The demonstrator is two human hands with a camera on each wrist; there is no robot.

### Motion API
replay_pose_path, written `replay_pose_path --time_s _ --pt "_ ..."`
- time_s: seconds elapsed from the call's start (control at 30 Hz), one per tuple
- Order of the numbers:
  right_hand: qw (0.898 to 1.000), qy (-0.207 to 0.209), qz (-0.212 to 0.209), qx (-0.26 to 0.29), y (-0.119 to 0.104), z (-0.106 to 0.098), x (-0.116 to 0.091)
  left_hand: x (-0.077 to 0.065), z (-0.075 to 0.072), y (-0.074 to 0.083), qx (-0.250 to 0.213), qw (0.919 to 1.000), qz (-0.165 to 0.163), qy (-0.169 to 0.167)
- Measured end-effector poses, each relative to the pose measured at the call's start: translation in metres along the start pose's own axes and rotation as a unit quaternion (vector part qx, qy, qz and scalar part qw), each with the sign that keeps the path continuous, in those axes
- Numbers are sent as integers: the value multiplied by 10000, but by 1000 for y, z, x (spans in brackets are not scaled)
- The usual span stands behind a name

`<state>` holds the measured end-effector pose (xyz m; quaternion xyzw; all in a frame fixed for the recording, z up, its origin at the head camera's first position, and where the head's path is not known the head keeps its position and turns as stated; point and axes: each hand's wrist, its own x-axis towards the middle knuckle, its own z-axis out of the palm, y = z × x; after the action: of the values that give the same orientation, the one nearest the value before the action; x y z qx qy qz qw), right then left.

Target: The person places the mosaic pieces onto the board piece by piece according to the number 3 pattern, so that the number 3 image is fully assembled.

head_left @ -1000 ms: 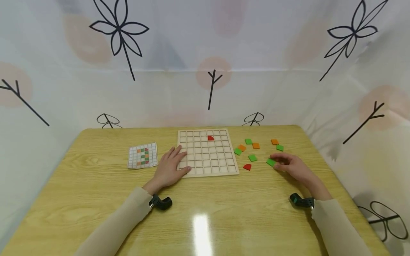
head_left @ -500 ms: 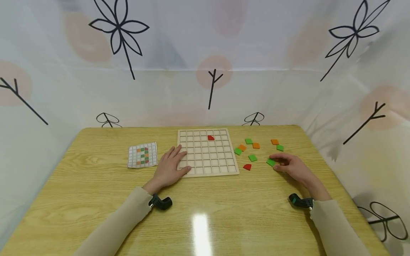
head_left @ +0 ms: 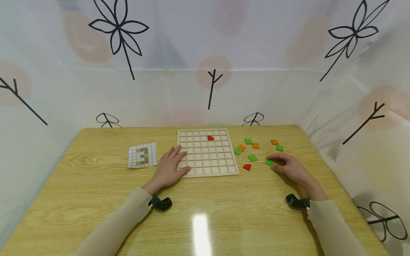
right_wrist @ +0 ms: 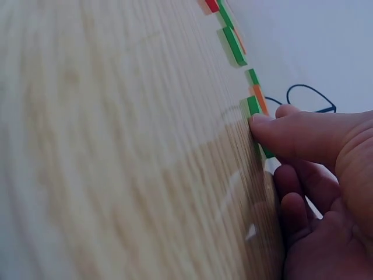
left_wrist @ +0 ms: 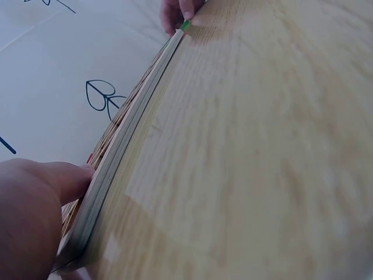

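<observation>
A wooden grid board point(head_left: 211, 174) lies mid-table, with one red quarter-round tile point(head_left: 210, 138) in a cell near its far side. Spread over the board's left edge is my left hand point(head_left: 168, 170), fingers straight; the left wrist view has its thumb point(left_wrist: 73, 179) on the rim. Right of the board, my right hand point(head_left: 293, 169) pinches a green square tile point(head_left: 269, 162) between thumb and fingers, low at the tabletop. From the right wrist, the thumb covers part of that green tile point(right_wrist: 253, 106).
Several green tiles point(head_left: 252, 158) and orange tiles point(head_left: 274, 142) lie scattered right of the board, with a second red quarter-round tile point(head_left: 247, 166) nearer me. To the left is a printed pattern card point(head_left: 142, 155). A patterned cloth point(head_left: 179, 96) hangs behind the table.
My right hand has shifted slightly left, the green tile moving with it. The left hand and the board stay put.
</observation>
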<state>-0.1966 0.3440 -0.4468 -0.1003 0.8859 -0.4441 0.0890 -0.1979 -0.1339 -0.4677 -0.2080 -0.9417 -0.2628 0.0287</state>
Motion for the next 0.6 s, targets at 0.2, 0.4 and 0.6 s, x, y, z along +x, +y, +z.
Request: replay_pose_path --time_s 0.2,0.4,0.6 --pt "10000 -8 11 -21 -1 1 1 0 1 0 -15 10000 -25 -35" --pt "9998 -6 145 -129 -4 2 1 0 1 -1 -23 10000 -22 -60" --pt "9996 29 97 -244 -6 1 2 0 1 -1 19 10000 -2 -29"
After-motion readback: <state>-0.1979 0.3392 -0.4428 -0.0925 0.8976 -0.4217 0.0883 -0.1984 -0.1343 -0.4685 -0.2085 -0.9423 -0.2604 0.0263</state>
